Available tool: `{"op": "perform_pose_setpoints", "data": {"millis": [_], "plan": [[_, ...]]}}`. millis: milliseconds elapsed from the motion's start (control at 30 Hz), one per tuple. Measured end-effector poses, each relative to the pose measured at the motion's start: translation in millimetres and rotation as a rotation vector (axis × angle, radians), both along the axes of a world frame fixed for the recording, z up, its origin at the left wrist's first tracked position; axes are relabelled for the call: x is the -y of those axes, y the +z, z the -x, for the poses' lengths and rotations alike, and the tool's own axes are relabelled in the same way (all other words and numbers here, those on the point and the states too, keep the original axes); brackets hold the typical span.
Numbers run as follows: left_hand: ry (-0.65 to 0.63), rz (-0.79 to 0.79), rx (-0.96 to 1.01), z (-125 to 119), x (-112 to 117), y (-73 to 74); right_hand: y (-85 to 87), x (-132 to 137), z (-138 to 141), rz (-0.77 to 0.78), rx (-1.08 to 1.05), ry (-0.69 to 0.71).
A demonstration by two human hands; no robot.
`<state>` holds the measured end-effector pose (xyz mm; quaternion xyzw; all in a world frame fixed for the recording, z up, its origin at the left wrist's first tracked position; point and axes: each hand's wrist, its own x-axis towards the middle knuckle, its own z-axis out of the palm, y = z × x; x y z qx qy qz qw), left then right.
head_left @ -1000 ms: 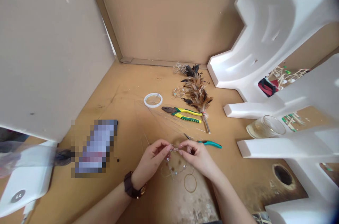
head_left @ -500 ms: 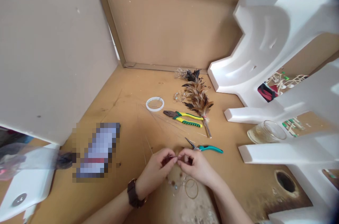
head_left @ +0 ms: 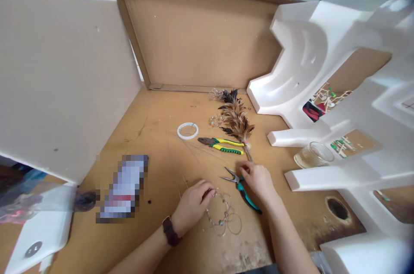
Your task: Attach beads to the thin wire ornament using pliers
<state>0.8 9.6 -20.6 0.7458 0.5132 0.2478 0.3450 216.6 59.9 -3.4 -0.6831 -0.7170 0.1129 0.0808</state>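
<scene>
My left hand (head_left: 196, 203) is closed in a pinch on the upper end of a thin, loosely looped beaded strand (head_left: 221, 223). Its small beads and fine loops hang over the table just in front of me. My right hand (head_left: 258, 181) has its fingers closed over one handle of the teal-handled long-nose pliers (head_left: 247, 198). Their slim jaws stand apart, pointing left, and the other handle extends toward me. Part of the pliers lies hidden under the hand. A thin gold-coloured ring (head_left: 235, 223) rests beside the strand.
Beyond my hands lie green-and-yellow combination pliers (head_left: 221, 145), a white ring-shaped spool (head_left: 187, 130) and a brown feather duster (head_left: 237, 118). White foam packing (head_left: 300, 67) with a glass (head_left: 313, 154) stands right. A blurred phone-like object (head_left: 124, 190) lies left.
My right hand has left the strand and moved right onto the long-nose pliers, which have turned and opened. My left hand keeps its pinch. The camera view has shifted slightly.
</scene>
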Motion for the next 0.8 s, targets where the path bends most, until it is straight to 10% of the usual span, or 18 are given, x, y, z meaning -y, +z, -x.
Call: {"op": "perform_pose_setpoints", "data": {"millis": [800], "plan": [[0.181,-0.244,-0.177,14,-8,1.3,25.1,-39,87,0.053,0.432,0.491]]}}
